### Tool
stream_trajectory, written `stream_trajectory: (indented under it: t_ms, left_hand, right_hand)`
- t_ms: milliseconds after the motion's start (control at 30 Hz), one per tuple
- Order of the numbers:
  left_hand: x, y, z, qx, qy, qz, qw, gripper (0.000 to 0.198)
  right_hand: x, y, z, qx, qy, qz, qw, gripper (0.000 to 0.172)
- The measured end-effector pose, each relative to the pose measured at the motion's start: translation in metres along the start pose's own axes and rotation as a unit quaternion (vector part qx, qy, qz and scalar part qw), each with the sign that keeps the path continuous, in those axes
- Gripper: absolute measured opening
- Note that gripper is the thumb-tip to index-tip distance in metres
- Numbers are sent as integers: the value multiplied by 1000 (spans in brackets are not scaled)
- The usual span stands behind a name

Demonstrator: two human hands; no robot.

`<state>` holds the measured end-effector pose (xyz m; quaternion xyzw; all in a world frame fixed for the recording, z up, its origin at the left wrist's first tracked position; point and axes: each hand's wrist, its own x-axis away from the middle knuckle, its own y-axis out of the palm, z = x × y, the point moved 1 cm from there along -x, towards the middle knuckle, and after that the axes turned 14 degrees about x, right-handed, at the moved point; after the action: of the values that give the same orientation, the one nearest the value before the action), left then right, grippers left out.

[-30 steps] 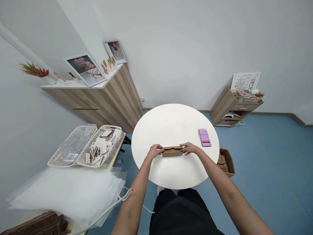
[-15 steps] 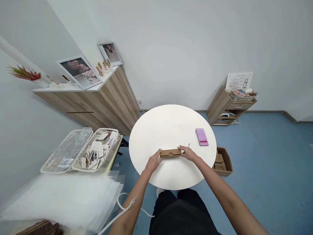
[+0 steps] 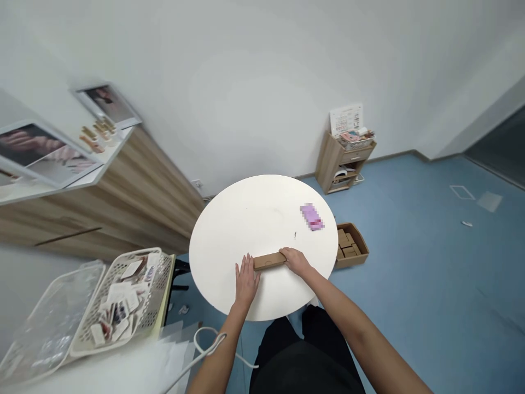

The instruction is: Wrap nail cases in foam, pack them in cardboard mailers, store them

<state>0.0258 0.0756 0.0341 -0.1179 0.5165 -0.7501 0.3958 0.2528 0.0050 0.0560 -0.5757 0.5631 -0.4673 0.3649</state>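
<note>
A long, narrow brown cardboard box (image 3: 269, 261) lies on the white round table (image 3: 229, 219), its lid closed. My right hand (image 3: 296, 260) grips the box's right end, fingers bent over the far corner. At the other end, my left hand (image 3: 246, 280) rests with fingers stretched forward, touching the box's left end without wrapping round it. Beyond my right hand, a small dark thing (image 3: 295, 235) too small to name lies on the tabletop. A purple item (image 3: 311, 216), blurred into pixels, is near the table's right edge.
On the floor right of the table stands an open carton (image 3: 363, 241) of small brown boxes. A white basket (image 3: 156, 284) of cards sits at left, below a wooden cabinet (image 3: 135, 186). A white cable (image 3: 205, 353) crosses my left forearm. A small shelf unit (image 3: 328, 164) stands by the wall.
My view has swung to the right. The left hand's fingers have straightened at the box's left end, while the right hand stays at its right end. The box's notched front flap now looks flush.
</note>
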Motion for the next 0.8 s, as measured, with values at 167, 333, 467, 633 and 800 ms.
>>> stream_trajectory:
  t_ms: [167,333,467,633,800]
  left_hand:
    - [-37,2,41,77,80,-65,992,51]
    - [-82,15,115,123,117,-72,983,45]
    - [-116,46,195,139,152,-63,976,48]
    - [-150,114,301,171,166,-57,969,51]
    - [-168,192,374,196,230,-107,947,51]
  right_hand:
    - [31,-18,21,-16,11,66,998,50]
    - [75,-57,82,-31,31,142,989,49]
    - [123,-93,153,-75,46,189,978,57]
    - [193,-114,265,-196,124,205,951,63]
    - [233,-104,375,-444,383,95,804,47]
